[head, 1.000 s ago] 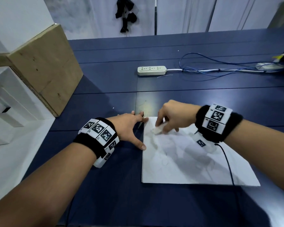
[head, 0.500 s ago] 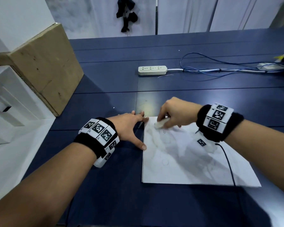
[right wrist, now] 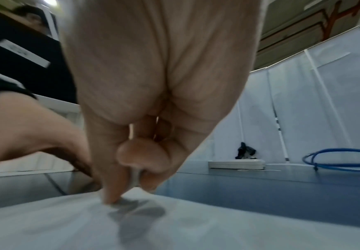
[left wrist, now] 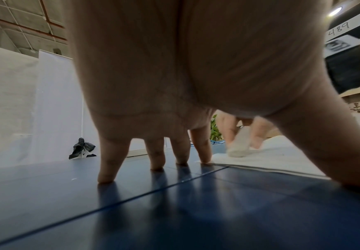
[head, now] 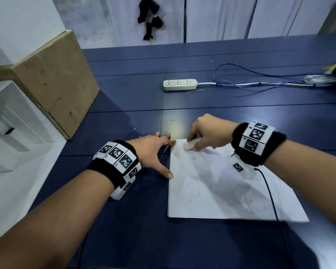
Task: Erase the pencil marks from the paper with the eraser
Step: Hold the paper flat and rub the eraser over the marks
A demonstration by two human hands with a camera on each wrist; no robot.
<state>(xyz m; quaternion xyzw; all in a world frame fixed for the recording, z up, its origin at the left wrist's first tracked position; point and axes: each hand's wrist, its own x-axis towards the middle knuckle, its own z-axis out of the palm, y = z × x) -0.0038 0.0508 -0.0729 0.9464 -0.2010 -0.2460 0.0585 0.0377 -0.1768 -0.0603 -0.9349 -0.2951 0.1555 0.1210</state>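
Observation:
A white sheet of paper (head: 221, 191) with faint pencil marks lies on the dark blue table (head: 124, 105). My right hand (head: 208, 133) pinches a white eraser (head: 190, 145) and presses it onto the paper's far left corner; the eraser (left wrist: 238, 145) is also seen in the left wrist view, and in the right wrist view it (right wrist: 135, 175) shows between thumb and fingers. My left hand (head: 153, 150) lies spread flat on the table, fingers straight, its thumb and forefinger touching the paper's left edge (left wrist: 249, 165).
A white power strip (head: 179, 84) with blue and white cables (head: 260, 82) lies further back on the table. A cardboard box (head: 54, 80) and white foam blocks (head: 10, 123) stand at the left. A thin black wire (head: 270, 195) from my right wristband crosses the paper.
My right hand has slid the eraser up the paper toward its far left corner. The left hand has stayed in place on the paper's edge.

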